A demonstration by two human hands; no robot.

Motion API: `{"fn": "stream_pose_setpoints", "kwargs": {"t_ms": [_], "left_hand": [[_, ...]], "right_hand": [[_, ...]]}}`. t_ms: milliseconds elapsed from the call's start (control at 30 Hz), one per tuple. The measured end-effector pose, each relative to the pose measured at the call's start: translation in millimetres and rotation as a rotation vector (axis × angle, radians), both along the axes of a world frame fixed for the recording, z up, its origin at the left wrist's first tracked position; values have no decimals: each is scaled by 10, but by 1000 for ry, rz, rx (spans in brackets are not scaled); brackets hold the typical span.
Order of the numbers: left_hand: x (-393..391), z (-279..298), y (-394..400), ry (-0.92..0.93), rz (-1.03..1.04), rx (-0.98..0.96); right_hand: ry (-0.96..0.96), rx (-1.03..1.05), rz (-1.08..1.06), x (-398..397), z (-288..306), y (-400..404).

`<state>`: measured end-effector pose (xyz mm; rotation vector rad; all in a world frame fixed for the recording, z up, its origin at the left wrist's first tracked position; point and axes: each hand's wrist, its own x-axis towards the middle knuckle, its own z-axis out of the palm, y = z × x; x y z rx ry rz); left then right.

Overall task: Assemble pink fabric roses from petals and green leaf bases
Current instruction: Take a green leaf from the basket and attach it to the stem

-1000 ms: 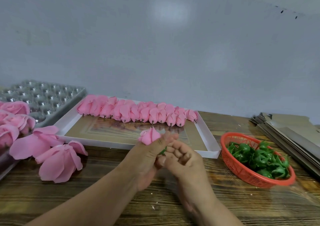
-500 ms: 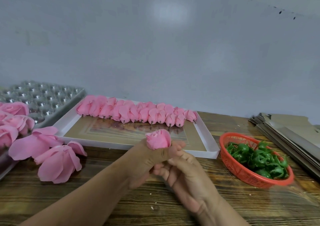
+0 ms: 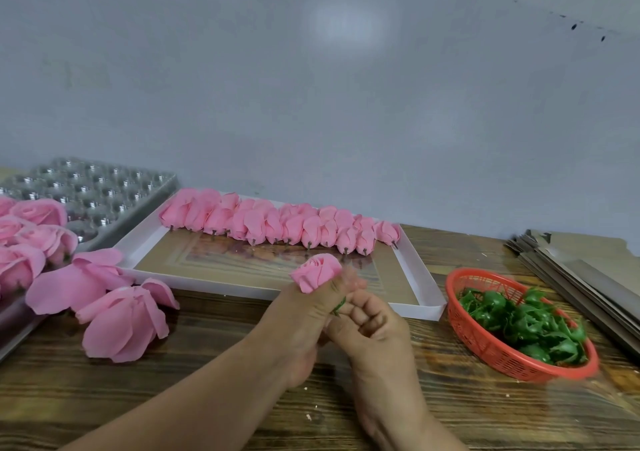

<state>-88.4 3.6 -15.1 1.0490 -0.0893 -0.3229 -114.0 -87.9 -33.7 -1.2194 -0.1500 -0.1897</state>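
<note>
**Inspector:** State your grip.

**Assembler:** My left hand (image 3: 304,315) is curled tight round a rolled pink bud (image 3: 317,272), which stands up out of the fist. My right hand (image 3: 367,322) sits touching it on the right, fingers curled at a green leaf base (image 3: 338,307). Only a sliver of green shows between the two hands.

**Inspector:** Relation of base to bud?

**Assembler:** The base lies below the bud and toward my right hand, in line with the bud's upright axis. I judge it must seat upward along that axis. How far it is seated, I cannot tell.

**Inspector:** Surroundings?

**Assembler:** Ahead, a row of buds (image 3: 277,224) lines the far side of the white tray (image 3: 420,286). The red basket (image 3: 485,343) of leaf bases sits nearer my right hand. Loose petals (image 3: 121,319) lie left on the desk (image 3: 207,398).
</note>
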Motion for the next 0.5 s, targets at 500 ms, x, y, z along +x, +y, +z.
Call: {"fn": "stream_pose_setpoints", "kwargs": {"t_ms": [500], "left_hand": [[47, 11, 151, -116, -277, 95]], "right_hand": [[220, 202, 245, -4, 133, -88]]}}
